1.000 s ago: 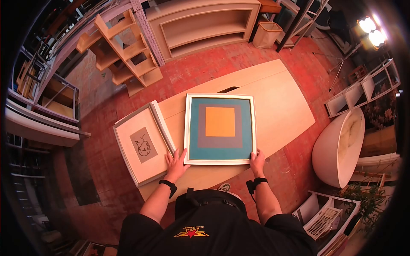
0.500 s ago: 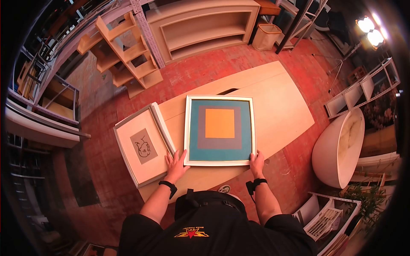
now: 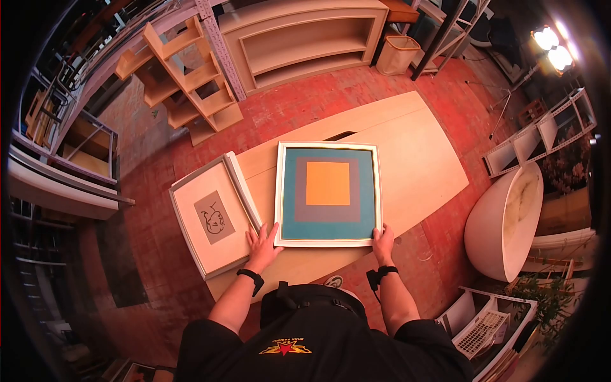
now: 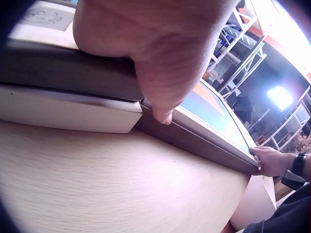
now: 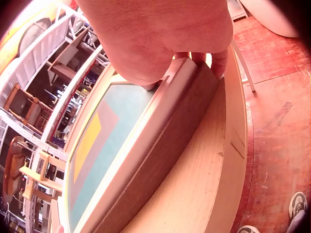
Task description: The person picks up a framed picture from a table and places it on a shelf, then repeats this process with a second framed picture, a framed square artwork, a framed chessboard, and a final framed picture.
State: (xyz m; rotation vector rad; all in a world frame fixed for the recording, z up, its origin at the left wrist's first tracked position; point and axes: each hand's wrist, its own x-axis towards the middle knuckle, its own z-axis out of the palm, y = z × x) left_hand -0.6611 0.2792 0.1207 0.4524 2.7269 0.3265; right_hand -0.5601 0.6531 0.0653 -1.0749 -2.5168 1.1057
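A framed print point(image 3: 328, 226) of an orange square inside grey and teal lies on the wooden table point(image 3: 420, 146). At its lower left corner is my left hand point(image 3: 261, 249), fingers spread and fairly straight; the thumb touches the frame's front side in the left wrist view. My right hand point(image 3: 384, 245) grips the lower right corner, thumb on top and fingers round the outer side. Left of the print, a framed line drawing point(image 3: 214, 216) tops a small stack of frames, close beside my left fingers. In the right wrist view the print's brown frame side point(image 5: 160, 155) rests along the table.
A white bathtub point(image 3: 503, 223) stands to the right of the table. Beyond the table are a low shelf unit point(image 3: 305, 51), a stepped wooden shelf point(image 3: 191, 76) and a bin point(image 3: 398, 54). A keyboard point(image 3: 482, 332) lies on a rack at the lower right.
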